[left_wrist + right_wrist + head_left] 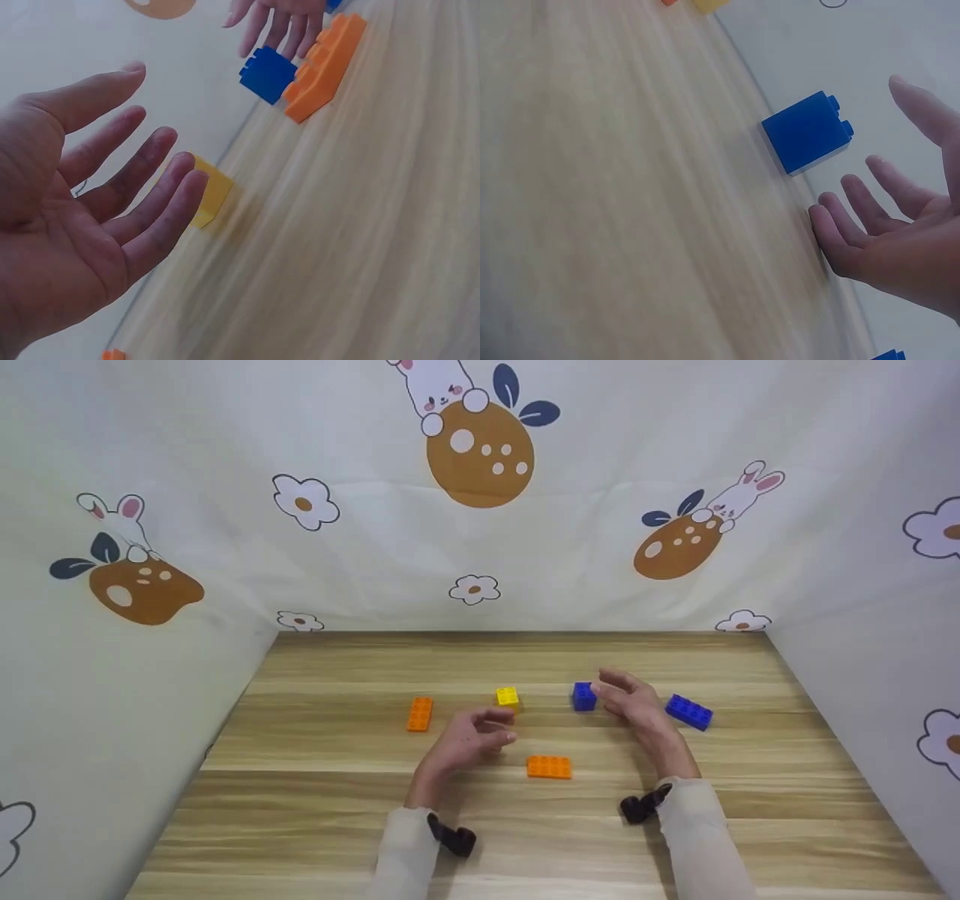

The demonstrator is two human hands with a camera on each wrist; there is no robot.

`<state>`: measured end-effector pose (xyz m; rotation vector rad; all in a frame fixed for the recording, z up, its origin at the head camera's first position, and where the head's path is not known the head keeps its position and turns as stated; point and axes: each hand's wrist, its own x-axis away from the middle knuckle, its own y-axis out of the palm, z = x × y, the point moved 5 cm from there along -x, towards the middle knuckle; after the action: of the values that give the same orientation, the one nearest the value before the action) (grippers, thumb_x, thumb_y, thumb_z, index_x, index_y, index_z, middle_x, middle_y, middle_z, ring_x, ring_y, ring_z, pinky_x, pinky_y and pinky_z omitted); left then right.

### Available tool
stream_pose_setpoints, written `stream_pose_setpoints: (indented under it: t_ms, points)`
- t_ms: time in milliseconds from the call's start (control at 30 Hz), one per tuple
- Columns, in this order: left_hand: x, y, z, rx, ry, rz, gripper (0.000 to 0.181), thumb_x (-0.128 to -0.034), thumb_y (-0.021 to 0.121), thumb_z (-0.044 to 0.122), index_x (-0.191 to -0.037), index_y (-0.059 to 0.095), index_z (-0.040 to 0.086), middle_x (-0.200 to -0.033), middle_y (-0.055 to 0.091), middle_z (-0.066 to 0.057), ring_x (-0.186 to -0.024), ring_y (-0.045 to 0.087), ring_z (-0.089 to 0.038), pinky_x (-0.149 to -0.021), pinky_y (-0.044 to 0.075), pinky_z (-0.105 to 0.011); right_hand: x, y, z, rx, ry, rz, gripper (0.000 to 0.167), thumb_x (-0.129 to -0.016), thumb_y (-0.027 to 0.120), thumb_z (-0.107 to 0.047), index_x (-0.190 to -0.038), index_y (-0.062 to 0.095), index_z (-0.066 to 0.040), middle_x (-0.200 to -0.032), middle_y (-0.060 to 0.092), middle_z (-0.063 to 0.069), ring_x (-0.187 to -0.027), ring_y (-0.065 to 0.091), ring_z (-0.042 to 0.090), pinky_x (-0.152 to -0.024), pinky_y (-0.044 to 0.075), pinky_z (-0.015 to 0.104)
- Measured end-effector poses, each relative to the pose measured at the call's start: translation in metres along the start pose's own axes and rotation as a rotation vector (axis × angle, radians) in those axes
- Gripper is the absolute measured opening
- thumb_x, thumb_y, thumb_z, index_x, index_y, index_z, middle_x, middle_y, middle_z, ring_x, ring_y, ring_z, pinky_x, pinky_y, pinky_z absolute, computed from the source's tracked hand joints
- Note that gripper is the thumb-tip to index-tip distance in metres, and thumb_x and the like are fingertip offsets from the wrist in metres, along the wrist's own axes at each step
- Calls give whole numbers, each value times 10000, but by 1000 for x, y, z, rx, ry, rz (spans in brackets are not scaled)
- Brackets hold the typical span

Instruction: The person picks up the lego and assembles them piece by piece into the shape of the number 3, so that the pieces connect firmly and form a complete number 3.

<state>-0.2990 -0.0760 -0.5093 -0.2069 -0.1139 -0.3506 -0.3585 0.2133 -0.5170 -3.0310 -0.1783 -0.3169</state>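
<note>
Wood-grain tabletop [300,825], pale walls [375,566] (rabbit-printed), left hand [466,737] near yellow block [507,697]

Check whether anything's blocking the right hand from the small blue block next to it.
Nothing visible is in the way: the right wrist view shows a clear gap between the right hand and the small blue block. The long blue block lies on the hand's other side.

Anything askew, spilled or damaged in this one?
Nothing stands out. The yellow brick, small blue brick, far orange brick and near orange brick sit studs up on the table, all apart. The longer blue brick is turned diagonally, but no damage or spill shows.
</note>
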Motion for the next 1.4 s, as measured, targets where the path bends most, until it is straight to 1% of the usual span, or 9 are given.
stream_pose_setpoints:
  t_ms: [267, 400, 600, 700, 833, 933, 1067, 1233, 1400]
  points:
    - [-3, 19, -5, 1, -58, -78, 439, -883, 760, 128, -1305, 641, 108, -1298, 664, -79, -1039, 692, -187, -851, 598, -345, 0, 5, 3, -36, 42, -49, 725, -932, 720, -278, -1541, 374, -92, -1627, 339, 95, -1447, 389, 246, -1196, 350, 405]
    - [-6, 27, -6, -36, -62, -99, 445, -858, 777, 90, -1286, 657, 109, -1276, 679, -75, -1052, 689, -195, -848, 598, -353, 0, 7, 4, 0, 56, -54, 689, -944, 705, -234, -1538, 384, -95, -1623, 348, 102, -1459, 379, 261, -1206, 330, 415]
    - [-6, 34, -5, -139, -52, -102, 447, -818, 821, 96, -1244, 695, 141, -1237, 700, -54, -1076, 662, -199, -952, 564, -383, -1, 11, 4, 32, 62, -44, 678, -934, 712, -183, -1528, 400, -83, -1619, 349, 126, -1478, 357, 286, -1214, 313, 439]
    - [-4, 38, -4, -175, -23, -96, 456, -796, 836, 83, -1231, 705, 119, -1218, 709, -63, -1071, 649, -203, -974, 546, -391, -2, 14, 3, 59, 53, -42, 672, -936, 710, -165, -1523, 401, -59, -1613, 337, 179, -1472, 364, 324, -1166, 389, 419]
    - [-4, 42, -3, -207, -3, -81, 486, -765, 854, 63, -1226, 704, 85, -1204, 715, -65, -1047, 639, -192, -965, 537, -383, -5, 14, 1, 92, 48, -11, 632, -936, 699, -111, -1502, 428, -32, -1571, 377, 241, -1421, 422, 345, -1000, 515, 280]
    - [-4, 44, -3, -228, -5, -67, 486, -757, 859, 57, -1218, 706, 82, -1188, 719, -52, -1023, 635, -173, -955, 539, -374, -6, 14, 0, 113, 42, 32, 594, -921, 705, -70, -1465, 474, -8, -1511, 455, 264, -1349, 485, 312, -876, 522, 183]
    - [-4, 46, -2, -255, 22, -55, 438, -748, 862, 47, -1165, 728, 64, -1114, 735, -58, -952, 630, -142, -900, 548, -328, -7, 14, 0, 152, 34, 73, 561, -916, 709, -64, -1435, 509, 7, -1466, 506, 273, -1284, 528, 281, -825, 509, 162]
    - [-4, 46, -2, -291, 30, -42, 365, -744, 866, 56, -1093, 761, 77, -1016, 736, -35, -870, 591, -117, -807, 520, -265, -7, 14, 0, 163, 51, 86, 556, -915, 718, -86, -1428, 522, -3, -1472, 507, 258, -1230, 564, 244, -825, 522, 183]
    - [-5, 45, -4, -304, 27, -46, 341, -745, 870, 74, -1071, 773, 97, -987, 735, -18, -851, 577, -115, -787, 501, -256, -4, 14, -3, 171, 80, 82, 556, -909, 733, -108, -1419, 534, -13, -1461, 527, 242, -1055, 602, 145, -805, 539, 210]
